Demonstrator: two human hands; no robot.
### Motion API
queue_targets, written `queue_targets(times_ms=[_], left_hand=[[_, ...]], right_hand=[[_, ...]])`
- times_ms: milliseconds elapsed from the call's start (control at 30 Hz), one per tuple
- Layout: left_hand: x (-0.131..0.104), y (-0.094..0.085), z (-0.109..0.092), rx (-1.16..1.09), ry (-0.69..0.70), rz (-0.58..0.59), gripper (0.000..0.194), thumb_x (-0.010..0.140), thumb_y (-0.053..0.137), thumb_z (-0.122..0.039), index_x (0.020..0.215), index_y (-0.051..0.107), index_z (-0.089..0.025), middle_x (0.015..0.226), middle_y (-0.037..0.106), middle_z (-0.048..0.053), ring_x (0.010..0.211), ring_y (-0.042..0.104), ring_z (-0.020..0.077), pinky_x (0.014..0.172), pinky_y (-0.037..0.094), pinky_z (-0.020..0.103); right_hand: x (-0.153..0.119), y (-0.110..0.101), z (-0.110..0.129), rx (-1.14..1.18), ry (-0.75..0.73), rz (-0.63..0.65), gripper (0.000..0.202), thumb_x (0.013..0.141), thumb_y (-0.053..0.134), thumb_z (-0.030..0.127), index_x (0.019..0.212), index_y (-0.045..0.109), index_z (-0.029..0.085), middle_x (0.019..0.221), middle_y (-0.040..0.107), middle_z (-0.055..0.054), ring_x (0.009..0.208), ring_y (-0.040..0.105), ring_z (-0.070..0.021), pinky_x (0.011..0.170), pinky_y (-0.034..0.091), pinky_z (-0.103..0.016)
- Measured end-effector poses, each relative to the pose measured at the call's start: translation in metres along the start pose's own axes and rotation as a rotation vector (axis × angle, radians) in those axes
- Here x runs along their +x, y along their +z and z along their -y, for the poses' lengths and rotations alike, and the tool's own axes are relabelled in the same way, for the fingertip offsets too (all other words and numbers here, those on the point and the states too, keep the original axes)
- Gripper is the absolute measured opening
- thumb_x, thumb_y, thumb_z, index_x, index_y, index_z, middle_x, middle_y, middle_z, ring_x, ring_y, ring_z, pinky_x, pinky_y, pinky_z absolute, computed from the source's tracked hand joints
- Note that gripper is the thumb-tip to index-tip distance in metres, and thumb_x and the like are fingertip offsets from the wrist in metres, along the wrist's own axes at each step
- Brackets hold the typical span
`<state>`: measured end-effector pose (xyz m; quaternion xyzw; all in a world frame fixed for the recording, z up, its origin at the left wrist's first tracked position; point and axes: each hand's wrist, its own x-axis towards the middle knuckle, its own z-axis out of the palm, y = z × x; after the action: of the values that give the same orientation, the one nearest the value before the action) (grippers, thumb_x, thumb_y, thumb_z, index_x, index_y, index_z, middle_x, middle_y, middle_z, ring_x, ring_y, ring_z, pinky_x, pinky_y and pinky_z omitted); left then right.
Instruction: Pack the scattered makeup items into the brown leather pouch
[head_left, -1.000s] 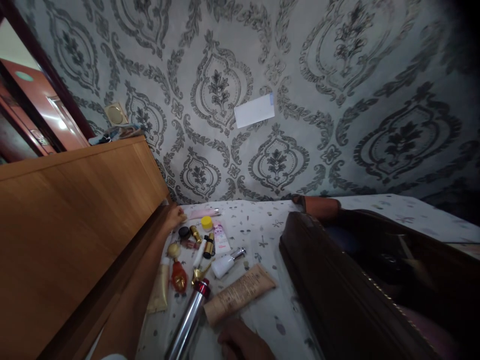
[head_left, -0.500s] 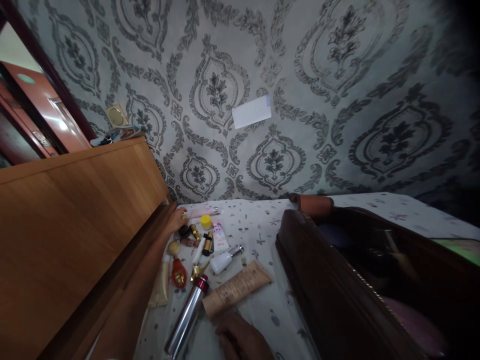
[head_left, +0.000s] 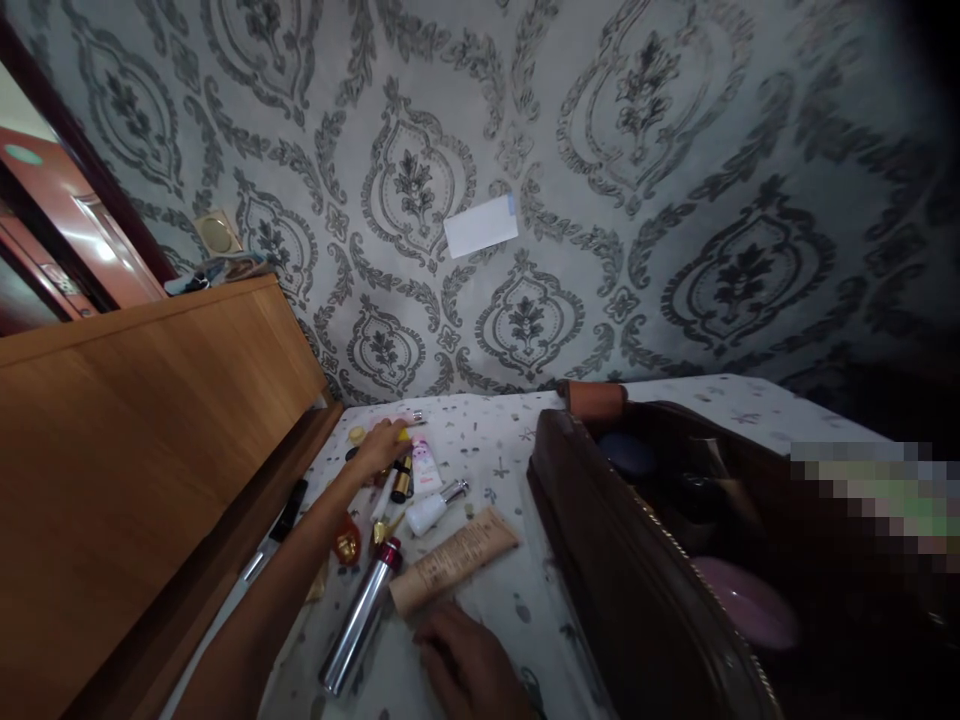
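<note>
My left hand (head_left: 382,447) reaches to the far cluster of cosmetics, its fingers closed at the yellow-lidded jar (head_left: 404,435). Beside it lie a pink-and-white tube (head_left: 424,468) and a black-and-gold bottle (head_left: 402,482). My right hand (head_left: 469,655) rests low on the cloth, fingers curled, just below the beige tube (head_left: 454,562); nothing shows in it. Left of that hand is a silver cylinder with a red top (head_left: 360,620). A white bottle with a silver cap (head_left: 437,507) and an amber bottle (head_left: 347,541) lie nearby, the latter partly behind my left forearm.
An open dark brown bag (head_left: 577,540) stands on the right, with a pink oval item (head_left: 746,602) and a blue round item (head_left: 627,453) inside. A wooden panel (head_left: 165,450) runs along the left. Patterned wallpaper rises behind the leaf-print cloth (head_left: 480,430).
My left hand has moved right, from the round gold item to the yellow-lidded jar. My right hand stays below the beige tube. The whole view has shifted slightly.
</note>
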<state>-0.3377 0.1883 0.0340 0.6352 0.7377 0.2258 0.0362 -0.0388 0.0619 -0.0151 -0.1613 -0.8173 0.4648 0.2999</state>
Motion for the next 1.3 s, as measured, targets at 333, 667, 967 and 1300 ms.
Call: queue_targets(times_ms=[333, 667, 967, 1300], left_hand=[[-0.035, -0.019, -0.03, -0.432, -0.151, -0.077, 0.041, 0.079, 0.061, -0.039, 0.113, 0.055, -0.017, 0.09, 0.058, 0.002, 0.08, 0.055, 0.0156, 0.071, 0.043, 0.025], [-0.14, -0.044, -0.111, -1.426, -0.327, 0.091, 0.042, 0.066, 0.083, -0.03, 0.103, 0.068, -0.016, 0.091, 0.064, 0.003, 0.069, 0.056, 0.0095, 0.06, 0.044, 0.018], [-0.195, -0.031, -0.153, -1.221, -0.319, 0.159, 0.043, 0.069, 0.08, -0.032, 0.107, 0.065, -0.021, 0.102, 0.066, 0.004, 0.09, 0.062, 0.0176, 0.078, 0.049, 0.024], [-0.207, -0.018, -0.144, -0.839, -0.121, 0.159, 0.046, 0.073, 0.075, -0.037, 0.116, 0.064, -0.024, 0.12, 0.063, 0.007, 0.115, 0.058, 0.0264, 0.095, 0.049, 0.031]], right_hand=[[0.003, -0.002, 0.008, 0.098, 0.041, -0.045, 0.02, 0.09, 0.038, 0.022, 0.084, 0.057, 0.018, 0.08, 0.063, -0.006, 0.075, 0.059, -0.0184, 0.067, 0.042, -0.027], [-0.001, 0.002, 0.014, 0.388, 0.271, -0.234, 0.041, 0.094, 0.04, 0.044, 0.127, 0.048, 0.021, 0.091, 0.064, -0.005, 0.077, 0.062, -0.0177, 0.065, 0.048, -0.027], [0.0, 0.002, 0.02, 0.562, 0.233, -0.391, 0.048, 0.087, 0.055, 0.046, 0.128, 0.051, 0.021, 0.103, 0.063, -0.006, 0.078, 0.061, -0.0153, 0.059, 0.048, -0.023], [0.012, -0.003, 0.011, 0.866, 0.322, -0.389, 0.056, 0.076, 0.059, 0.066, 0.101, 0.063, 0.017, 0.09, 0.063, -0.005, 0.066, 0.058, -0.0144, 0.046, 0.042, -0.021]])
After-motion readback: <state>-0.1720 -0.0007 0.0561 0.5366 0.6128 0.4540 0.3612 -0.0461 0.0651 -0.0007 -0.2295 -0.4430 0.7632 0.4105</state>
